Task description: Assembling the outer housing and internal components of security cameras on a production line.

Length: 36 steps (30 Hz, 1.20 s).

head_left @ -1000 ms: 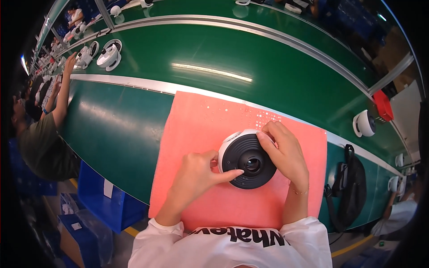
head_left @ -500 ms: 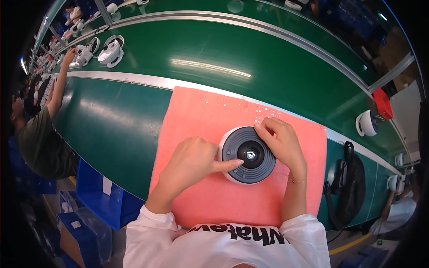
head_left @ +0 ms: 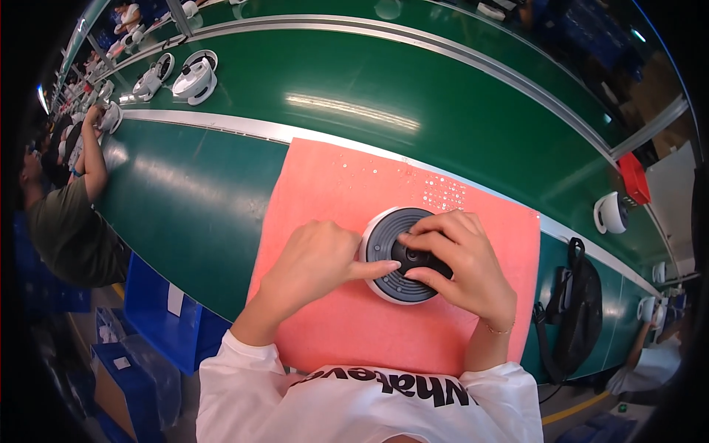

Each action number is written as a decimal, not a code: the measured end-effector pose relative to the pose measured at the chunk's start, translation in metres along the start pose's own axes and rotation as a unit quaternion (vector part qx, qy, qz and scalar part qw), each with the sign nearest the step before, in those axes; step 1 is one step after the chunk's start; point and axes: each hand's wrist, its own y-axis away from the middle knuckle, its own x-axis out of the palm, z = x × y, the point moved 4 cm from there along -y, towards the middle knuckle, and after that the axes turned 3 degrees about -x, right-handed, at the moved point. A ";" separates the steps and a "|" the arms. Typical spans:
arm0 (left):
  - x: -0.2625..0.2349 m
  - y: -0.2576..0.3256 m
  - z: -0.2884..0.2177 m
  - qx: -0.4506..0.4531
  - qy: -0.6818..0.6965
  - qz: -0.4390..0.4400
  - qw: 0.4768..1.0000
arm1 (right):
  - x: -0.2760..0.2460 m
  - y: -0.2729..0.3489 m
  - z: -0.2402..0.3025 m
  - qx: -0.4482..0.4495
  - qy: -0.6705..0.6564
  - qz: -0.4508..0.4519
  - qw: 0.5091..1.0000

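A round white device [head_left: 391,230] with a dark grey ribbed face and a dark recess in its middle rests on a pink mat [head_left: 310,188]. My left hand [head_left: 314,258] grips its left rim, the thumb lying over the face towards the recess. Over the centre is my right hand [head_left: 469,258], its thumb and fingers curled together at the recess. Whatever is between those fingertips, if anything, is hidden. Small clear round pieces [head_left: 444,193] lie in rows on the mat beyond the device, with a few scattered to the left.
A green conveyor belt [head_left: 340,74] runs behind the metal-edged workbench [head_left: 192,177]. White devices [head_left: 196,80] stand on it at the left, another [head_left: 611,213] at the right near a red bin [head_left: 633,177]. A black bag [head_left: 580,310] lies right of the mat; a co-worker [head_left: 66,221] works at the left.
My right hand has moved left and inward from the device's right rim to its centre. My left hand keeps its place. The co-worker at the left has drawn a hand back from the belt.
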 end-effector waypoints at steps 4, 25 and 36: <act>-0.003 0.002 0.009 0.001 0.013 -0.006 1.000 | 0.008 -0.006 0.007 -0.053 -0.036 0.043 0.997; 0.037 0.020 0.063 -0.087 0.509 0.116 0.849 | 0.073 -0.033 -0.044 0.267 -0.403 0.034 0.875; -0.021 0.020 0.072 0.051 0.393 -0.072 0.915 | 0.065 -0.064 -0.003 0.179 -0.297 -0.145 0.927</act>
